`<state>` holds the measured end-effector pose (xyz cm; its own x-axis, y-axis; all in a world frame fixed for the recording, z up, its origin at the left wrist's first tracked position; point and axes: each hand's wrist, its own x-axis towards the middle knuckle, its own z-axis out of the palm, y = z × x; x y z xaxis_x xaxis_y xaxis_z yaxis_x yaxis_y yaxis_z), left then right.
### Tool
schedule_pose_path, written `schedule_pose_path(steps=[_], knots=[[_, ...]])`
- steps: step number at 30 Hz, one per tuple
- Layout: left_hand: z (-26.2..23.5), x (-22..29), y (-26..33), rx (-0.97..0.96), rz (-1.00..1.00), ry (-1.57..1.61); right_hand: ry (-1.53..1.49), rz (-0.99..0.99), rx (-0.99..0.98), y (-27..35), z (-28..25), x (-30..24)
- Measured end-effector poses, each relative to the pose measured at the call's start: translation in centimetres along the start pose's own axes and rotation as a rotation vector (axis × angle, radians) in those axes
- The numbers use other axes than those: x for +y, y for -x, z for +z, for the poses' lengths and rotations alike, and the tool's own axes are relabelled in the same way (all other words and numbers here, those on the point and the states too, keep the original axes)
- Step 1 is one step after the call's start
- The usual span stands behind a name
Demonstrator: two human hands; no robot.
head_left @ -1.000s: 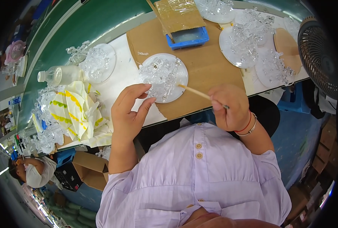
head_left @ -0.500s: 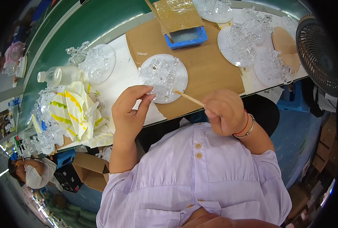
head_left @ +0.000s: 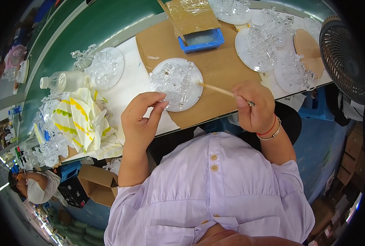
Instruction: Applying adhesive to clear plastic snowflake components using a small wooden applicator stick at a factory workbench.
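Centrally, head view: one round white plate, flat on a brown cardboard sheet, bearing a heap of clear plastic pieces that leaves bare mainly its right side.

Item, right hand: fingers closed on a slim wooden stick; placed to the right of the plate and a little nearer the body, well apart from the rim. The stick's long axis runs from the hand leftward and slightly away from the body. Its tip is at the plate's right edge; whether it touches or hovers cannot be told.

Item, left hand: at the plate's near left edge, thumb and forefinger tips almost together beside the heap; whether a piece is pinched between them cannot be told. Of the two hands, this is the nearer to the plate, which lies to its right and away from the body. The heap is just beyond its fingertips.

Surroundings: one blue tray, beyond the plate and slightly right; one crumpled white cloth with yellow and green bands, left of the left hand; one clear bottle on its side, beyond the cloth; one dark fan, far right.
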<state>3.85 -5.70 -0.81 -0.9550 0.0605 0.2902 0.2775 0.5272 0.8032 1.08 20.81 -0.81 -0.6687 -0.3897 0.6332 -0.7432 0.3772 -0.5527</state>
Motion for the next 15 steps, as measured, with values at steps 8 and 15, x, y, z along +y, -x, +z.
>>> schedule_pose_path(steps=[8,15], knots=[[1.0,0.3,0.1,0.009,-0.004,0.033,0.021,-0.013,0.010,-0.2,-0.1,-0.1],[2.3,1.0,0.5,0.003,0.003,0.082,-0.010,-0.068,-0.031,1.6,-0.1,-1.9]])
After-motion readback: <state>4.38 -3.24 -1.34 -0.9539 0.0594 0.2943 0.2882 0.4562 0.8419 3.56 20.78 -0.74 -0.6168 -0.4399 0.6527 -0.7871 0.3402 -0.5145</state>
